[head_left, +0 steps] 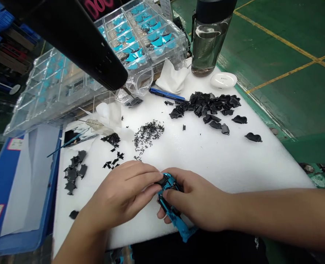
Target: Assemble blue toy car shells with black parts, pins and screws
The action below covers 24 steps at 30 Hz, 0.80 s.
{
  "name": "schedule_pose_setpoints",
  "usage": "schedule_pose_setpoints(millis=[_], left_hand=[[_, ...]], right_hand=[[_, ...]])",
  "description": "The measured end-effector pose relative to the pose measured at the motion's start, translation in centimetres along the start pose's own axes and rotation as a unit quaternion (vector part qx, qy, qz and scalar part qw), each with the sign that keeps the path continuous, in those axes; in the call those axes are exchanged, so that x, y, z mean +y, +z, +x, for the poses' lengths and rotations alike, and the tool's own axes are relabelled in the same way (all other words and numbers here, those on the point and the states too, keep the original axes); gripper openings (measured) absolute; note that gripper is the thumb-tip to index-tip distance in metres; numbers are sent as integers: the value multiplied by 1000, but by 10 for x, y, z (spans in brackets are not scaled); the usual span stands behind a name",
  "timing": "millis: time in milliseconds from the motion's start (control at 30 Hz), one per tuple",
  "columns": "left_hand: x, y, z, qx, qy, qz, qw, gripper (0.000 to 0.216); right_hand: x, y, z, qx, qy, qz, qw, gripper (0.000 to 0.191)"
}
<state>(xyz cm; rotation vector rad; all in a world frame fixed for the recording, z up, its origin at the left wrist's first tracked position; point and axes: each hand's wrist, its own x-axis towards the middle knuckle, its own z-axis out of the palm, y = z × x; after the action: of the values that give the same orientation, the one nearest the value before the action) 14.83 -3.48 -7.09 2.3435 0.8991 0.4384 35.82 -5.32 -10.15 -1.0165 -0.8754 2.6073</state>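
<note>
Both of my hands meet low in the middle of the head view, over a white foam pad (223, 165). My left hand (121, 194) presses its fingertips onto a blue-and-black moulded plastic part (173, 209), and my right hand (198, 201) wraps around the same part from the other side. Black rubbery pieces (206, 106) lie heaped on the pad's far side. Nearer my left hand are scattered tiny black pins (147, 134) and small black clips (113, 159). Dark grey pieces (73, 172) sit in a group at the pad's left.
A black electric screwdriver (69, 40) crosses the upper left, beside safety goggles (135, 82) and a blue-handled tool (166, 94). Clear compartment boxes (143, 36) hold blue parts. A water bottle (209, 36), a white earbud case (223, 80) and a blue tray (19, 183) stand nearby. Green floor (275, 36) lies beyond the bench edge.
</note>
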Motion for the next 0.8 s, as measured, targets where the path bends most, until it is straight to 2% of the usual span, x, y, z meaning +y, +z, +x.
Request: schedule_pose_setpoints(millis=[333,800], left_hand=[[3,3,4,-1,-9,18,1000,35],[2,0,4,-13,-27,-48,998,28]], right_hand=[[-4,0,0,2,-23,-30,999,17],[-5,-1,-1,-6,-8,-25,1000,19]])
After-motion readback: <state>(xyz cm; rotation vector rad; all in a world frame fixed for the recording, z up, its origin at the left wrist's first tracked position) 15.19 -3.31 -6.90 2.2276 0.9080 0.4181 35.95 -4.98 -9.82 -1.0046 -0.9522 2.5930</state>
